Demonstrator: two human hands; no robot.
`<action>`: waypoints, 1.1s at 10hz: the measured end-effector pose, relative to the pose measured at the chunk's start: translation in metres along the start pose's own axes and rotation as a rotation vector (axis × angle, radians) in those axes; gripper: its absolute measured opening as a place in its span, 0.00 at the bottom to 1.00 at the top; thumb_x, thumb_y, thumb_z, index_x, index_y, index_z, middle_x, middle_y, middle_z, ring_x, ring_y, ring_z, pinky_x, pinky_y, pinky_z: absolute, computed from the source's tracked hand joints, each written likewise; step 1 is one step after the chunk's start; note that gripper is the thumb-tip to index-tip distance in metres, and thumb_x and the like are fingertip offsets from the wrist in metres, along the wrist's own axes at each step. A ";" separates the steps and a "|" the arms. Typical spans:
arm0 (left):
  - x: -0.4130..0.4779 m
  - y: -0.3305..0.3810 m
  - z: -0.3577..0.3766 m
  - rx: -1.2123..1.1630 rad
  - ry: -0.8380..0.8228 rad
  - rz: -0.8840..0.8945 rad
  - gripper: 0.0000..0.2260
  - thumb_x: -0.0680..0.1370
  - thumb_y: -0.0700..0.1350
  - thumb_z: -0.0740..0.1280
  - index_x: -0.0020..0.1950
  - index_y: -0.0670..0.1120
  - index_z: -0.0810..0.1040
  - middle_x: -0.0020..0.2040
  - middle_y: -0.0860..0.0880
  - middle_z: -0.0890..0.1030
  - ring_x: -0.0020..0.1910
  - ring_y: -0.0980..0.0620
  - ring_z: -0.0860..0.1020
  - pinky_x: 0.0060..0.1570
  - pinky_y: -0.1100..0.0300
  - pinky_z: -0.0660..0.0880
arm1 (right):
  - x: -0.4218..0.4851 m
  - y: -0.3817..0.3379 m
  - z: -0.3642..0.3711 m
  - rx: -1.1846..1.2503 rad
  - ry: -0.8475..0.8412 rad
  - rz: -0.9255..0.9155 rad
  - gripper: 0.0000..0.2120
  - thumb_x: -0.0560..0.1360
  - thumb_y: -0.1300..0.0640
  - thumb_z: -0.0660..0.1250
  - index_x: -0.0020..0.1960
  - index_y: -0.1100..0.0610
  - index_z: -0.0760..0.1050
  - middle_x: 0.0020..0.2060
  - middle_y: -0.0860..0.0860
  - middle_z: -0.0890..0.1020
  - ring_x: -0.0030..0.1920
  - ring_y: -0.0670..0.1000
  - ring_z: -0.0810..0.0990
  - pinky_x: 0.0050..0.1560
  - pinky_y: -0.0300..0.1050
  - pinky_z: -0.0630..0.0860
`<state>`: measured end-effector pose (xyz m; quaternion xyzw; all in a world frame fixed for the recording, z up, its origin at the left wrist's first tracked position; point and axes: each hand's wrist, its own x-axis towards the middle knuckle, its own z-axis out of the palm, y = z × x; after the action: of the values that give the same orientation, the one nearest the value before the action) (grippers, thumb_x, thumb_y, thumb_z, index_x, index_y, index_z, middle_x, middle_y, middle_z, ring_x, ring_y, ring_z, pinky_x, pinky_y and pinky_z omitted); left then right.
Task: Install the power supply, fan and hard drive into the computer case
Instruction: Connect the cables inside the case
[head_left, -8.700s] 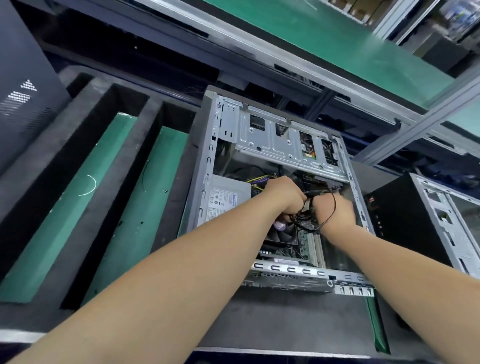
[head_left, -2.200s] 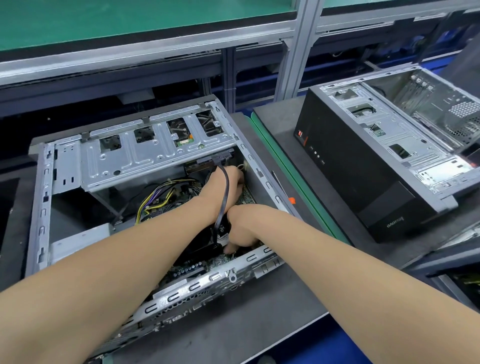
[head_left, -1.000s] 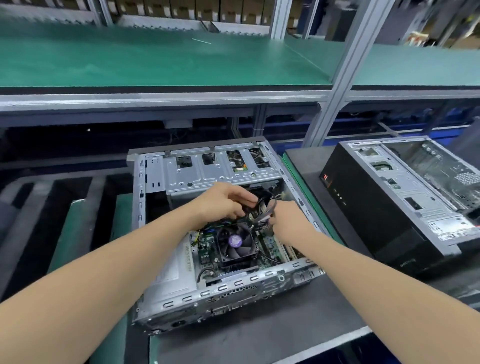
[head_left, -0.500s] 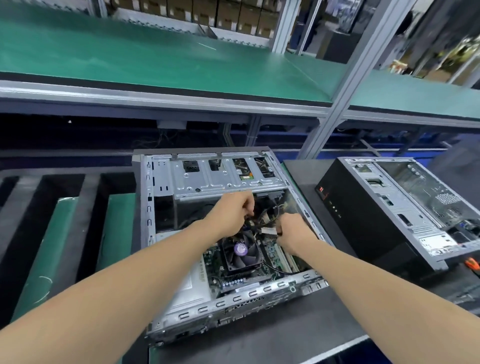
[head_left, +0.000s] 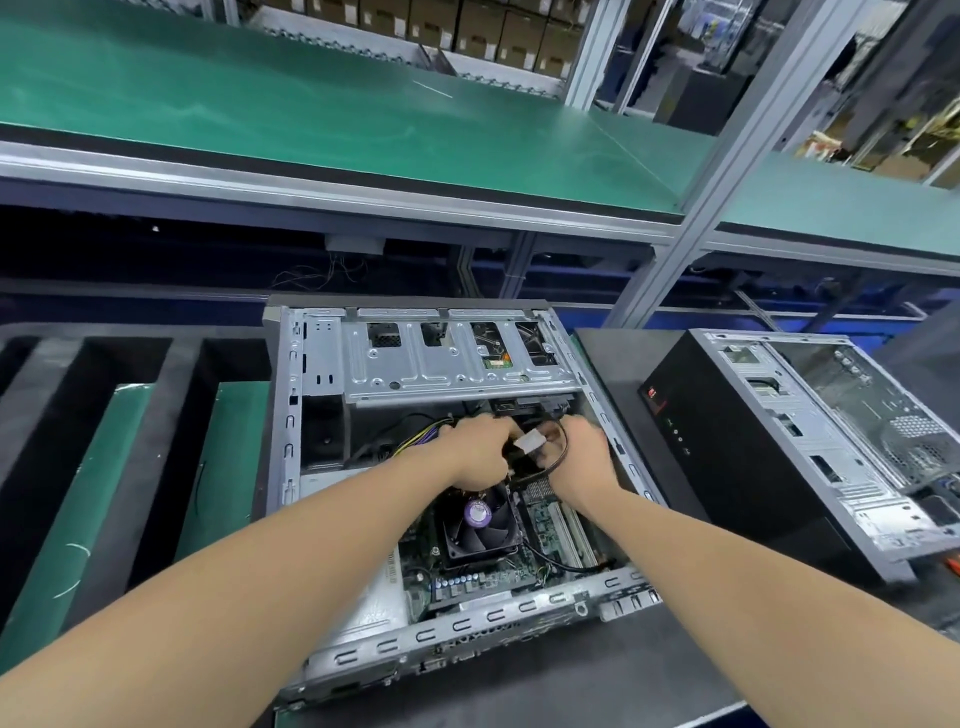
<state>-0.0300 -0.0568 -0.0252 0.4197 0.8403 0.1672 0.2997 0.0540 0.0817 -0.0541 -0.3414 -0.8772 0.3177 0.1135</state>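
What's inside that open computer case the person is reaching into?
A cooler fan with a purple hub, a green motherboard, yellow and black wires, and a metal drive bracket. The left hand and right hand grip a white connector; they and the arms cover whatever lies beneath.

Both bare forearms are stretching forward, angling toward each other. The left hand (head_left: 480, 453) is gripping a white connector (head_left: 530, 443) with curled fingers, knuckles up. The right hand (head_left: 584, 460) is facing it just beside, fingers bent toward the connector, too blurred to tell its grip.
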 end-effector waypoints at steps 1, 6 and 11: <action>-0.001 -0.001 -0.001 -0.058 -0.002 0.022 0.25 0.77 0.39 0.64 0.74 0.52 0.67 0.65 0.45 0.75 0.59 0.44 0.73 0.61 0.45 0.70 | 0.002 -0.002 0.000 -0.019 0.011 0.034 0.09 0.79 0.69 0.59 0.45 0.63 0.77 0.37 0.54 0.80 0.34 0.50 0.75 0.33 0.39 0.73; -0.013 -0.014 0.007 0.019 0.176 0.186 0.07 0.84 0.39 0.58 0.58 0.50 0.63 0.45 0.47 0.71 0.41 0.44 0.72 0.36 0.51 0.68 | 0.003 0.002 -0.001 -0.293 -0.161 -0.064 0.05 0.79 0.66 0.65 0.49 0.61 0.80 0.40 0.53 0.77 0.39 0.53 0.74 0.40 0.47 0.72; -0.015 0.000 0.005 -0.344 0.274 0.230 0.06 0.80 0.43 0.70 0.57 0.49 0.81 0.50 0.53 0.87 0.49 0.62 0.81 0.46 0.73 0.71 | -0.021 0.000 -0.023 -0.527 -0.406 0.114 0.23 0.77 0.47 0.76 0.64 0.59 0.74 0.60 0.59 0.77 0.44 0.52 0.78 0.34 0.40 0.73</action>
<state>-0.0198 -0.0682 -0.0233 0.4287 0.7790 0.3962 0.2289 0.0796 0.0786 -0.0362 -0.3372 -0.9135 0.1472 -0.1738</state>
